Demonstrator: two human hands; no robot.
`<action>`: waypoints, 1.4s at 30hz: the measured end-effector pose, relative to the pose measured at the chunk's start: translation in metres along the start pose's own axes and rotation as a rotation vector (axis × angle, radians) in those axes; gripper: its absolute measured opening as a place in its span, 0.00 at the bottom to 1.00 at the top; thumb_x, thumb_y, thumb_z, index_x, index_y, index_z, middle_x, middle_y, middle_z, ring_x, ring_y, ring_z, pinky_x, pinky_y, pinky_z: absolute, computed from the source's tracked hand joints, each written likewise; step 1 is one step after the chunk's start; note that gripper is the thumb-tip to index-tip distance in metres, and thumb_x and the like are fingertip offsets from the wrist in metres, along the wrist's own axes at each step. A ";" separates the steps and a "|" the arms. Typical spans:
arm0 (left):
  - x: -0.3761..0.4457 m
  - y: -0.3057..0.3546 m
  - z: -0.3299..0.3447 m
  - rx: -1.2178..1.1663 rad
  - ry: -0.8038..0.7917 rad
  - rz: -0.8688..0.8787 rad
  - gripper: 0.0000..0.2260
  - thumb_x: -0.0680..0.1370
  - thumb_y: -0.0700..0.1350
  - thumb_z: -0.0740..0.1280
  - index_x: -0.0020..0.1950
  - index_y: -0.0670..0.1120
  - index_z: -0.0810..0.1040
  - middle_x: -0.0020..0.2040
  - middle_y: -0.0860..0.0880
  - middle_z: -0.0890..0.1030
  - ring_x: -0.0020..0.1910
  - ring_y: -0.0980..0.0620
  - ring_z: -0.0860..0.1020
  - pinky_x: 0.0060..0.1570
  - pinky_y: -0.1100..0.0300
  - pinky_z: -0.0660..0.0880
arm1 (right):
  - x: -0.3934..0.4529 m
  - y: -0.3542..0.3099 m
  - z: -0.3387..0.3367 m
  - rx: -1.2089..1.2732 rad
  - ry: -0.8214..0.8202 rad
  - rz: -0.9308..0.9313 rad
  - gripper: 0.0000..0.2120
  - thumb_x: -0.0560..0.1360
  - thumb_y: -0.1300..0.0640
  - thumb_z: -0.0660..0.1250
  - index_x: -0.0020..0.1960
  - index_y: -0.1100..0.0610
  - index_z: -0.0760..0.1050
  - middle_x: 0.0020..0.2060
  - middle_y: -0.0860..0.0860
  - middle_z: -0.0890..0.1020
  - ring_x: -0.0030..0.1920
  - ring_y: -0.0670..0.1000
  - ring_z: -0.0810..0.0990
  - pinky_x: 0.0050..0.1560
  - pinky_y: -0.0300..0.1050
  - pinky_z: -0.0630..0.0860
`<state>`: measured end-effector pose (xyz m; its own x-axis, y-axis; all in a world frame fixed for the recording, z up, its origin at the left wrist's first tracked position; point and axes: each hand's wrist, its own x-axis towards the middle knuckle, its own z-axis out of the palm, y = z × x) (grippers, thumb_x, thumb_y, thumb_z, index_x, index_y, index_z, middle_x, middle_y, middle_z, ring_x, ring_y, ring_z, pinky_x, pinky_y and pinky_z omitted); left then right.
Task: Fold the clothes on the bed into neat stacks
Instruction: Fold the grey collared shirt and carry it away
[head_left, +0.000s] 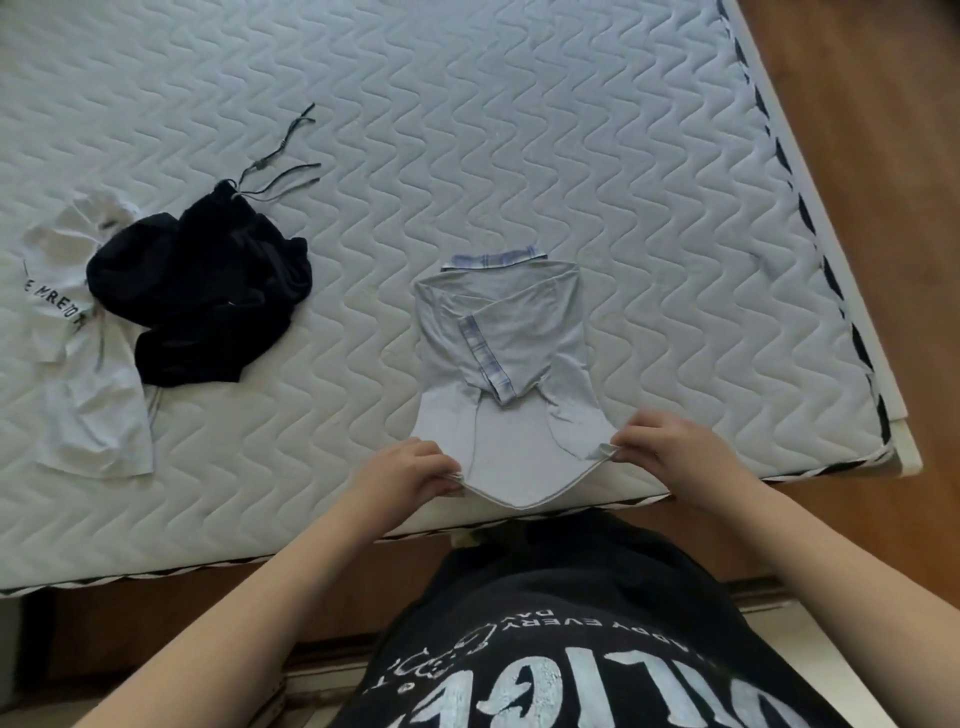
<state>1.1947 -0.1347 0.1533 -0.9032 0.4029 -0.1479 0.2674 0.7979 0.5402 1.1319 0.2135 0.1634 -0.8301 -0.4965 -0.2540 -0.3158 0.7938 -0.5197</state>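
Both hands (415, 470) (670, 447) pinch the polo shirt's (519, 322) hem.

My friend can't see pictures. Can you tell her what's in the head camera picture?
Two hands, the left hand and right hand, pinch the bottom corners of a pale blue polo shirt lying half folded on a white quilted mattress. Farther left, dark shorts lie crumpled on a white T-shirt.
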 end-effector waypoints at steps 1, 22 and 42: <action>0.009 -0.001 -0.001 -0.013 0.006 -0.024 0.06 0.74 0.43 0.74 0.48 0.42 0.85 0.42 0.46 0.83 0.41 0.45 0.81 0.38 0.56 0.75 | 0.008 0.003 -0.004 0.012 0.007 -0.015 0.06 0.74 0.55 0.73 0.49 0.56 0.84 0.44 0.51 0.82 0.45 0.57 0.80 0.41 0.48 0.74; 0.213 -0.137 -0.038 -0.076 0.088 -0.208 0.06 0.77 0.47 0.72 0.52 0.47 0.84 0.47 0.49 0.86 0.48 0.48 0.83 0.46 0.57 0.76 | 0.233 0.078 -0.038 0.095 0.027 0.018 0.08 0.74 0.57 0.74 0.52 0.57 0.82 0.47 0.51 0.84 0.48 0.54 0.82 0.51 0.51 0.77; 0.389 -0.328 0.049 0.092 -0.196 -0.387 0.12 0.81 0.54 0.64 0.54 0.48 0.82 0.50 0.46 0.82 0.51 0.44 0.78 0.44 0.56 0.70 | 0.451 0.203 0.071 0.037 -0.081 0.282 0.12 0.78 0.50 0.68 0.57 0.55 0.81 0.53 0.53 0.84 0.55 0.53 0.79 0.48 0.39 0.67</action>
<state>0.7716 -0.2174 -0.1215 -0.8646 0.1372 -0.4833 -0.0409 0.9396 0.3400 0.7263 0.1257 -0.1150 -0.8427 -0.2861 -0.4561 -0.0598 0.8916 -0.4488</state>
